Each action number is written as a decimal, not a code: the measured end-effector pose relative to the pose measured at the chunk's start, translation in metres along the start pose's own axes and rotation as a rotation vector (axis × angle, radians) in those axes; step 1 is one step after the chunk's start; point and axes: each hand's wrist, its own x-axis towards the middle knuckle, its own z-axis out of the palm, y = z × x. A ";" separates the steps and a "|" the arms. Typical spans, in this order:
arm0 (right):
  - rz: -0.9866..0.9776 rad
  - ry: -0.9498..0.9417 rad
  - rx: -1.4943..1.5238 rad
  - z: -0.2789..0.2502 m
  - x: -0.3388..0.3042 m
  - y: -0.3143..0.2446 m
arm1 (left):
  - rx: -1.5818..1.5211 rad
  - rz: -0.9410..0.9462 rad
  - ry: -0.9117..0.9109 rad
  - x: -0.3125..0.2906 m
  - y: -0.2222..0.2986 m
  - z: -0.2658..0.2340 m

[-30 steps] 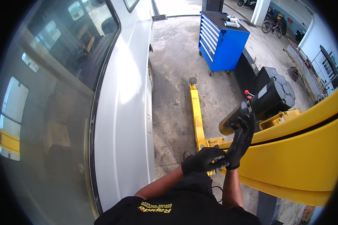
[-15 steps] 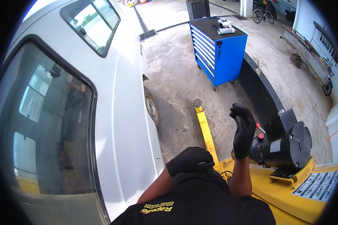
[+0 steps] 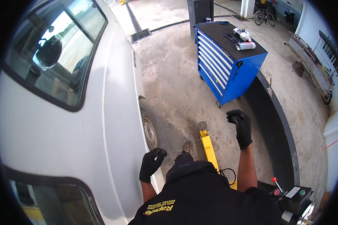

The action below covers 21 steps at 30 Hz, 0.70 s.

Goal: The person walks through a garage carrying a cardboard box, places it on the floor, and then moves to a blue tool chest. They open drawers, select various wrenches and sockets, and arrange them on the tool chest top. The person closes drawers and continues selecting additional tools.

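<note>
Away from the torso and over toward the white van (image 3: 118, 93) has come the left grip (image 3: 151, 164), leaving the right grip (image 3: 243, 129), raised on the other side; the view has also swung, so the control unit (image 3: 294, 197) now sits low at the right rim.

Both grips are empty: the fingers of each are loosely bent, closed on nothing. Black gloves cover both hands, so that much looks done. Neither grip has a tool or part in it. The van's side is just beside the left grip, its wheel (image 3: 149, 131) ahead of it. Between the grips lies the yellow lift arm (image 3: 209, 148), its round pad (image 3: 202, 126) out on the floor, apart from the van. Beyond the right grip stands the blue tool cabinet (image 3: 248, 77), a spray can (image 3: 245, 45) on its top.

As for room, bare concrete (image 3: 169, 86) runs forward between the van and cabinet. The van's flank bounds the left grip's outer side; right of the right grip, a black strip (image 3: 272, 129) curves along the floor. The arm and pad look like the likeliest thing to catch a foot.
</note>
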 end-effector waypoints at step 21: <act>0.320 0.526 0.812 -0.012 0.422 0.243 | 0.028 0.062 -0.234 0.552 -0.080 -0.071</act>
